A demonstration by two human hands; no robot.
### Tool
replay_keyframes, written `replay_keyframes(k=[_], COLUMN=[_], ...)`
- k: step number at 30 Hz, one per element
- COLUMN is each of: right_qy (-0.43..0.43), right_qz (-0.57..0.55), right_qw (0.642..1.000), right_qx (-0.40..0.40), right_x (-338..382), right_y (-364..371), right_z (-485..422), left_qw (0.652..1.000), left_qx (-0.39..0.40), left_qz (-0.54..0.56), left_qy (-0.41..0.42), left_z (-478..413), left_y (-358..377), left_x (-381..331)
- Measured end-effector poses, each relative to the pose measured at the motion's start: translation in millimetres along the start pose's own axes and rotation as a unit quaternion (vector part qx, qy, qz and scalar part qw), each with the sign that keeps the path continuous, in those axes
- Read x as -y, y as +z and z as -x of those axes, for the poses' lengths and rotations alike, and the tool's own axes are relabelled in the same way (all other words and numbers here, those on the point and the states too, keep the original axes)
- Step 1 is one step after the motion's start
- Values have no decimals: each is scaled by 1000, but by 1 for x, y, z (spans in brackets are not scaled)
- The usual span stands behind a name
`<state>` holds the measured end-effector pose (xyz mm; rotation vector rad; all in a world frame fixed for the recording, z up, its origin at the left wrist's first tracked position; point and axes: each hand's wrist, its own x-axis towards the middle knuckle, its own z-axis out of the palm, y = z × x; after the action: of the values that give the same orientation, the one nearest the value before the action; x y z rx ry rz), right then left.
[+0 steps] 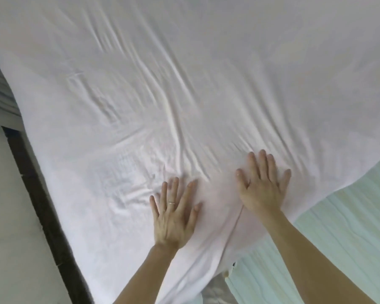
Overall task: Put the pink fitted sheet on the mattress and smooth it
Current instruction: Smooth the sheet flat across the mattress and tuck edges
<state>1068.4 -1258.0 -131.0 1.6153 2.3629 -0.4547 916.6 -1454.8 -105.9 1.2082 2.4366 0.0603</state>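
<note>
The pale pink fitted sheet lies spread over the mattress and fills most of the view, with long wrinkles running across its middle. My left hand presses flat on the sheet near the front, fingers straight and spread, a ring on one finger. My right hand lies flat on the sheet a little further in and to the right, fingers spread. A fold of sheet runs between the two hands towards the near corner. The mattress itself is hidden under the sheet.
A pale green ribbed cover lies at the lower right beside the sheet's edge. A dark bed frame edge runs diagonally along the left, with light floor beyond it.
</note>
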Motion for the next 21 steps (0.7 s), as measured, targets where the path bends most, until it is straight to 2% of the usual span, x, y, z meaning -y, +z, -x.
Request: replay_keyframes(k=[2,4,6,8,10,12,14,18,21], right_qy=[88,120,123,46,-92,-208,-243,-125,-52], right_qz=[3,4,-10,-29,-23,14,41,62,92], right_qw=[996,992,992,995,989,974,968,990,992], right_qx=[31,49,-2,-86,-116,-92,-48,-13,64], right_x=[-34,-41,-23,12,58,93,95,26,-7], right_y=[-10,-18,-22,-19,-8,7,18,22,5], right_z=[5,3,-1,-2,4,9,12,18,24], left_qw=[999,996,993,991,989,989,990,987,978], left_qx=[-9,0,17,25,15,5,5,23,53], left_qz=[1,7,3,-10,3,13,12,-11,-21], left_qy=[-49,-88,-115,-131,-147,-148,-139,-159,-202], left_z=[-2,-12,-21,-23,-19,-11,2,41,68], left_y=[-6,-16,-17,-11,3,12,18,19,11], left_x=[23,49,64,65,56,52,60,92,118])
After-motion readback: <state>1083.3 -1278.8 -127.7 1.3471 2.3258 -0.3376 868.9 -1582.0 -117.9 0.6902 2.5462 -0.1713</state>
